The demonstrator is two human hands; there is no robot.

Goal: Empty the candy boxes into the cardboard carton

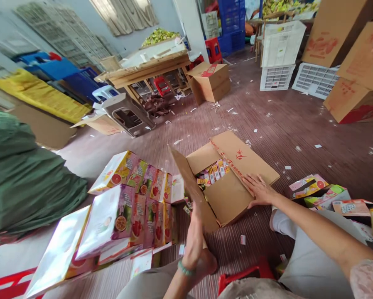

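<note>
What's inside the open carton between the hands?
Small printed packs show toward the far side of the carton, in purple, yellow and white. The near flap covers the rest; what lies beneath it or under the visible packs is hidden.

Stacked fruit-print boxes [139,216] crowd left hand [193,238] on outer side; raised flap [193,185] of carton [202,158] blocks inward path. Packets [215,173] reachable from above, past flat panel [230,199] partly covering opening. Floor [267,137] beyond passable, scraps [288,167] scattered.
</note>
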